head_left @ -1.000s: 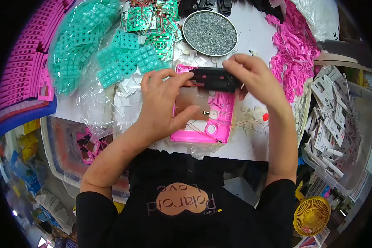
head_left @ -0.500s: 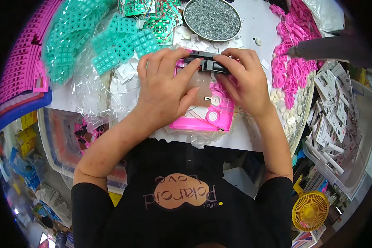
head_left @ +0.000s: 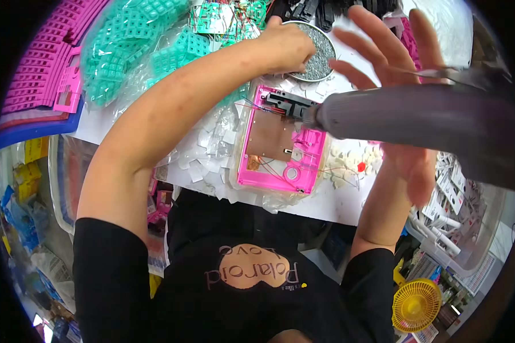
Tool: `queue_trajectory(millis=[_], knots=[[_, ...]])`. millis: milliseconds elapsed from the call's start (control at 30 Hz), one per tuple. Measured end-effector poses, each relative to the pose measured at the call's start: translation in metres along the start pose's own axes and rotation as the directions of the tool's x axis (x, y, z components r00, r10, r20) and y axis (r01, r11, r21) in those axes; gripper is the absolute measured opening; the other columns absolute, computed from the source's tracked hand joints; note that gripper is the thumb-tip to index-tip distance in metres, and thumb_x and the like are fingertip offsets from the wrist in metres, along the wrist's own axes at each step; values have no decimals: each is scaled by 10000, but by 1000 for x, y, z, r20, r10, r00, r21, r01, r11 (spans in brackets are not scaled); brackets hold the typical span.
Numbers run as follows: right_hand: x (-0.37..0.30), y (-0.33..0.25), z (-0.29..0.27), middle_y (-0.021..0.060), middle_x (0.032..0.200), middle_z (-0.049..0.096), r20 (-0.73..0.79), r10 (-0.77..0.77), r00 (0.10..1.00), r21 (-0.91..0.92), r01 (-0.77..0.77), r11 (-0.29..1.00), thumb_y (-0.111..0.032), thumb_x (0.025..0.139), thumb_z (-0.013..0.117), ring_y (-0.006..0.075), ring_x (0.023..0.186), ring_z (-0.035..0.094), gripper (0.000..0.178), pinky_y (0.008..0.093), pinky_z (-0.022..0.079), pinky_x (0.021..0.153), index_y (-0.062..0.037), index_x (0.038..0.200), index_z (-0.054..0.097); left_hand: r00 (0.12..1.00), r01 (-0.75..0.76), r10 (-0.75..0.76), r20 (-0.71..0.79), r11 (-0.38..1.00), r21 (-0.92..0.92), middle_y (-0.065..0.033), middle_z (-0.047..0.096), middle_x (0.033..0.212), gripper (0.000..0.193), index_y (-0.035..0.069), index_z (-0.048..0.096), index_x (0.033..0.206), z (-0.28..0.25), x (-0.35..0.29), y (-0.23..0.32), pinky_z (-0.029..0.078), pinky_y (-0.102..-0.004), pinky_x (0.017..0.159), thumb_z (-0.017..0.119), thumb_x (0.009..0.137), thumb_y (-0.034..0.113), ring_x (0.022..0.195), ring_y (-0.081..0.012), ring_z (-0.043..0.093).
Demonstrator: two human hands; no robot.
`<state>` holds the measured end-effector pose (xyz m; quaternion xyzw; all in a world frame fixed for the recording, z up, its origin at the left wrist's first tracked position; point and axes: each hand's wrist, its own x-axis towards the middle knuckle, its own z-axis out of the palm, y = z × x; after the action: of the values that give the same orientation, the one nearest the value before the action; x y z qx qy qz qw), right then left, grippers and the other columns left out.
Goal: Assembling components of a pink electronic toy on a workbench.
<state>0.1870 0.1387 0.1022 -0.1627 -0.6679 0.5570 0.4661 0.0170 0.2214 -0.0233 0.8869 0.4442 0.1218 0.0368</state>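
Likely weighty and rigid, the driver (head_left: pixel 406 114) suits a barrel hold; right grip (head_left: pixel 396 70) spread behind it, left grip (head_left: pixel 289 48) over screws (head_left: pixel 321 55), can't tell if pinching.

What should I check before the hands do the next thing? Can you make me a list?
1. Pink case lying open side up on the table: ok.
2. Brown board and black part lying in the case: ok, the black part is at its far end.
3. Left hand at the dish of small metal bits: ok.
4. Something pinched in that hand: cannot tell, its fingertips are hidden.
5. Right hand wrapped firmly round the grey tool: not ok, its fingers are spread.
6. Tool tip clear of the black part: cannot tell, they overlap in this view.
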Motion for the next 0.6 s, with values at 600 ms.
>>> queue_trajectory(millis=[600], knots=[[-38, -12, -18, 37, 802, 539, -194, -29, 981, 78, 45, 996, -115, 948, 566, 158, 672, 513, 686, 373, 550, 687, -71, 1558, 255, 956, -203, 128, -262, 937, -283, 7, 679, 870, 117, 152, 704, 952, -47, -68, 61, 338, -441, 964, 706, 839, 183, 911, -219, 634]])
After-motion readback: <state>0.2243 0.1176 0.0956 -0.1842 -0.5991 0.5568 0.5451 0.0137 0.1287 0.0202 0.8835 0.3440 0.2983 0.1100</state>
